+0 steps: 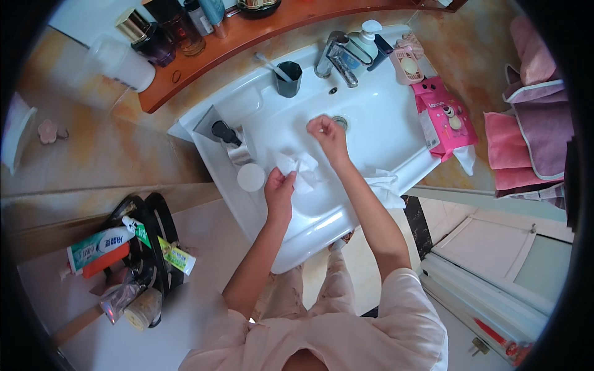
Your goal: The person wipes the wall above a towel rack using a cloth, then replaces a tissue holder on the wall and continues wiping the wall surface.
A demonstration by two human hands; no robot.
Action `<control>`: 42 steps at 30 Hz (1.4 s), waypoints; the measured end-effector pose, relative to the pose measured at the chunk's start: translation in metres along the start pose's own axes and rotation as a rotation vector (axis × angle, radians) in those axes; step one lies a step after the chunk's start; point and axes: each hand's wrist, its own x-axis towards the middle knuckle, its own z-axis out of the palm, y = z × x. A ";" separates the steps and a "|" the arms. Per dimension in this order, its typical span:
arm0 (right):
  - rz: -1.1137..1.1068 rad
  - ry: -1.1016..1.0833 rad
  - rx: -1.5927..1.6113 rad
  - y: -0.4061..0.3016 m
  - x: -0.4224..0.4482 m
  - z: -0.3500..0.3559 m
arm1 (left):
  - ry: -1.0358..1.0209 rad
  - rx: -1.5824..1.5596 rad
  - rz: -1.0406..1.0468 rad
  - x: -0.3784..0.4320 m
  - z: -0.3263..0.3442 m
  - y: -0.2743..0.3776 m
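My left hand [280, 190] pinches a crumpled white tissue or wipe [301, 172] above the basin of a white ceramic washbasin [301, 218]. Close to the metal drain [339, 122], my right hand [330, 139] hovers with its fingers curled in; I see nothing held in it. Another white wipe or cloth [387, 188] drapes over the front right rim, by my right forearm. Left of my left hand, a round white lid or jar [251, 177] sits on the basin's side ledge, beside a silver bottle with a black pump [239, 148].
A chrome faucet [341, 60], a pump soap bottle [364, 44] and a dark cup with a toothbrush [288, 79] line the back. A pink wipes pack [444, 118] and soap dish [408, 65] stand right. Bottles crowd the wooden shelf [209, 55]. A black rack [160, 241] holds tubes; towels [529, 134] hang right.
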 end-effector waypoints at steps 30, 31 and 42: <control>0.086 0.120 -0.502 -0.058 -0.226 -0.140 | -0.508 1.862 0.444 -0.132 -0.060 -0.025; 0.089 0.120 -0.496 -0.057 -0.230 -0.137 | -0.508 1.868 0.441 -0.136 -0.063 -0.016; 0.189 -0.018 -0.356 -0.057 -0.249 -0.082 | -0.430 1.817 0.384 -0.143 -0.093 0.014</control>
